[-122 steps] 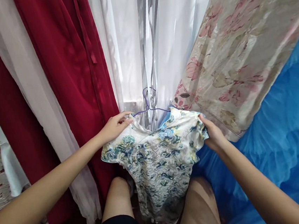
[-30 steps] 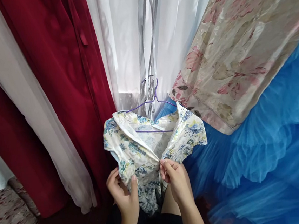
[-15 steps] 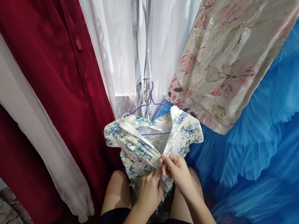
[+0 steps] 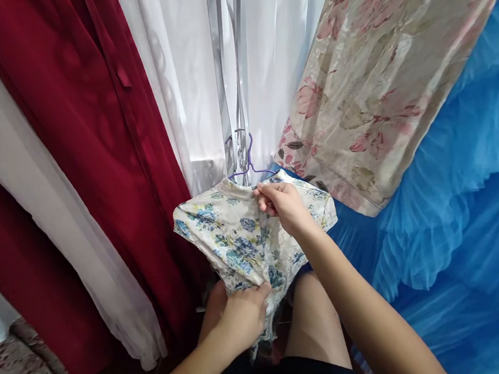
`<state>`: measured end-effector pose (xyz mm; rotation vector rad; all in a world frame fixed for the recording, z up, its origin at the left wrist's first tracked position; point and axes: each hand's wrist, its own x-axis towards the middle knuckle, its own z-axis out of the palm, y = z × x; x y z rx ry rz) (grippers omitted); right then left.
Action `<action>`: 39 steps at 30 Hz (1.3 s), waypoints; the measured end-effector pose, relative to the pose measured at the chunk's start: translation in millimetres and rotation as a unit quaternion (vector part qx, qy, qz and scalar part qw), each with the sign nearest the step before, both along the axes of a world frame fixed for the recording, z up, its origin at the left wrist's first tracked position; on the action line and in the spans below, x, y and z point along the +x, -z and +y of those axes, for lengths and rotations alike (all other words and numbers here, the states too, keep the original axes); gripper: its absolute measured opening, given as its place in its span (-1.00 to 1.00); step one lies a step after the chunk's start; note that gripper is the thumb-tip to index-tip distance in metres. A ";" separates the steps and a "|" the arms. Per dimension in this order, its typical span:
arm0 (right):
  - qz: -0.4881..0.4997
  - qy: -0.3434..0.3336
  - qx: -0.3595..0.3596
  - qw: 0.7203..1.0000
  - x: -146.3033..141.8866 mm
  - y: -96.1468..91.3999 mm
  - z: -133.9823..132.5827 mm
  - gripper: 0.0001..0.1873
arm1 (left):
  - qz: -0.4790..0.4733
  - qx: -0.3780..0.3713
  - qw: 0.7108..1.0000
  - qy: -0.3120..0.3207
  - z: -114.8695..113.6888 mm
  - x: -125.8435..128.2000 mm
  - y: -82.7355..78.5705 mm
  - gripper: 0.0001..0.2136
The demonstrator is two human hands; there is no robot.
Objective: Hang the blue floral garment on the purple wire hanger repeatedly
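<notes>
A white dress [image 4: 242, 226] with blue and yellow flowers hangs on a purple wire hanger [image 4: 251, 163]. Its neckline is drawn together at the top, and a zipper line or seam runs down its middle. At the neckline my right hand [image 4: 280, 201] pinches the fabric between thumb and fingers; a zipper pull, if there is one, is hidden. Lower on the dress, my left hand [image 4: 247, 316] grips the cloth beside the middle line. The dress tapers below that hand and hangs between my knees.
Dark red curtains [image 4: 119, 164] and a white sheer cloth [image 4: 56, 199] hang at left. White fabric [image 4: 194, 69] with grey straps hangs behind the hanger. To the right are a beige floral cloth [image 4: 356, 100] and blue ruffled tulle [image 4: 457, 231].
My right hand has moved up from the dress's middle to its neckline, and the gaping opening has closed. My left hand still holds the cloth, slightly lower and further left.
</notes>
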<state>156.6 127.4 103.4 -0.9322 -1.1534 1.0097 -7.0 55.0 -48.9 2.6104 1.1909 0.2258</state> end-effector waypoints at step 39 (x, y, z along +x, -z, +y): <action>0.215 0.287 -0.008 0.933 55.6 204.0 -54.2 -0.73 | -0.598 -0.172 0.771 -0.133 83.9 -3.2 8.2 -0.65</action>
